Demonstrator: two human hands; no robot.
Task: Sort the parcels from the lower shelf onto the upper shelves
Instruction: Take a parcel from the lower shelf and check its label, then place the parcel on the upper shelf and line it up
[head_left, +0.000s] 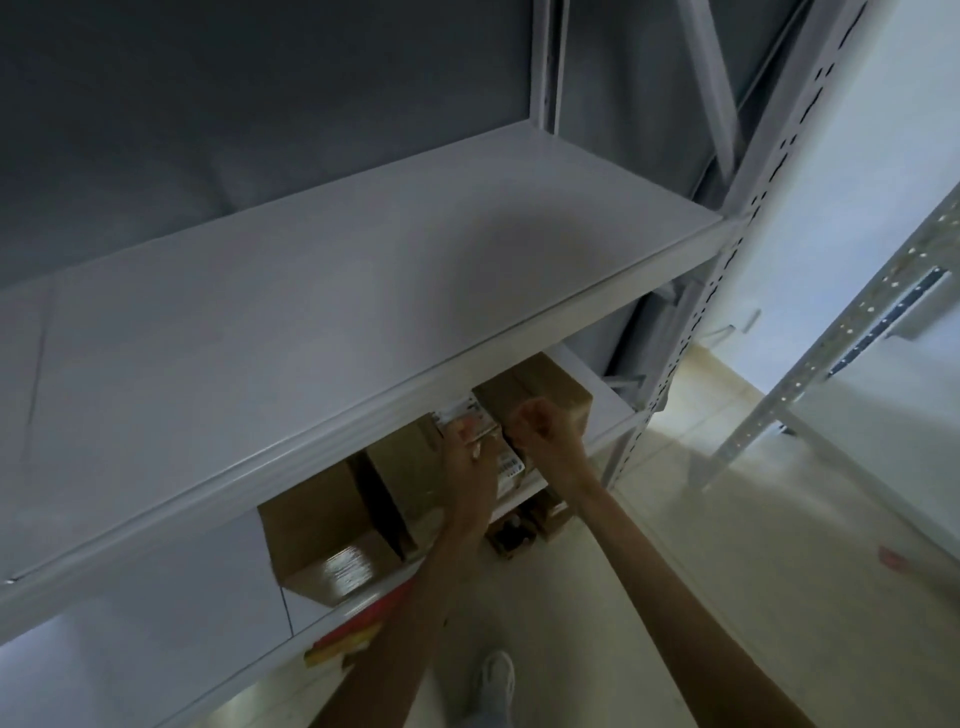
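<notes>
both forearms reach under the front edge of the upper shelf (363, 291), whose top lies bare. left hand (470, 447) presses on a labelled parcel (415, 457) on the lower shelf (613, 415); its grip cannot be told. right hand (537, 423) is curled closed, empty, before a brown box (540, 384). another box (322, 525) sits left, a dark gap between.

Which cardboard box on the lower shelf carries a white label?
The middle box, under the left hand. Its white label shows on top; the left box and right box show plain brown.
</notes>
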